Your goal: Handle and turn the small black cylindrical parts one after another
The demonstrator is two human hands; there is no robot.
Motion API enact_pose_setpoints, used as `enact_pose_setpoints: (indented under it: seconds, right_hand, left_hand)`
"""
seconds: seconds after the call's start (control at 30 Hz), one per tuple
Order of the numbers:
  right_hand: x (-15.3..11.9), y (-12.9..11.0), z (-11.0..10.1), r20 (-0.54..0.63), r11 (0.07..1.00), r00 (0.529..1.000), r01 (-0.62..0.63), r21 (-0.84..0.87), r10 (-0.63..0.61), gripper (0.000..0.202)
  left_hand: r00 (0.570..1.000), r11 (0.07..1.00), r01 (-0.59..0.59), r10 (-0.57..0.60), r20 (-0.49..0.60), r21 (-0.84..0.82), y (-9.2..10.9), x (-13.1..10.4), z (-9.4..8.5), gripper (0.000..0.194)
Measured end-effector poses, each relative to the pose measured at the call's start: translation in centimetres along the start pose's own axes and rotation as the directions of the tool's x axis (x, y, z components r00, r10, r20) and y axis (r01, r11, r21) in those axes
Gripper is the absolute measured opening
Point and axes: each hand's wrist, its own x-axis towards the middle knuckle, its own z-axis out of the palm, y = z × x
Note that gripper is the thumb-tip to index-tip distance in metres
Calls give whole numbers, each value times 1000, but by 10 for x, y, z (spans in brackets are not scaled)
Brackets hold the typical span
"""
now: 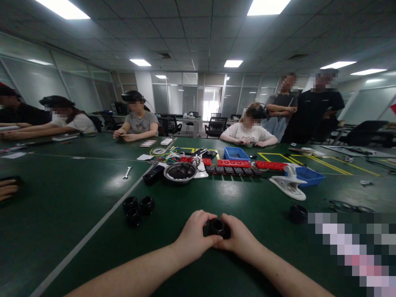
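Observation:
A black, glossy ring-shaped part [218, 225] with a round hole facing up is between my two hands, just above or on the green table [93, 255]; I cannot tell which. My left hand [196, 233] curls around its left side, thumb in front and fingers behind. From the other side my right hand [239, 236] closes on it, the thumbs close together at the front. To the left stand three similar black parts [147, 205] in a tight group. Another dark round part [298, 213] sits off to the right.
Farther back lie a wrench [127, 172], a round metal dish [180, 173], red power strips [233, 163], a blue tray [236, 154] and a white clamp-like stand [289, 185]. A co-worker's hand [8, 189] shows at the left edge. Several people sit or stand around the table.

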Motion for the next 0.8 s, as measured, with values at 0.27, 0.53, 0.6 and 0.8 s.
enact_pose_setpoints:
  seconds: [0.27, 0.53, 0.6, 0.8]
  right_hand:
    - [1, 7, -20, 210, 961, 955, 159, 226, -207, 39]
    - [-2, -4, 0, -75, 986, 997, -8, -165, -5, 36]
    - [-4, -5, 1, -76, 985, 996, 37, -170, -51, 40]
    - [1, 8, -20, 170, 958, 962, 169, 233, -212, 46]
  left_hand:
    - [989, 994, -109, 111, 96, -27, 2, 2, -8, 44]
    - [998, 999, -52, 52, 44, -10, 1, 1, -5, 40]
    - [1000, 1000, -12, 13, 28, -13, 0, 0, -3, 39]
    - [992, 998, -6, 14, 127, -66, -1, 3, -6, 38]
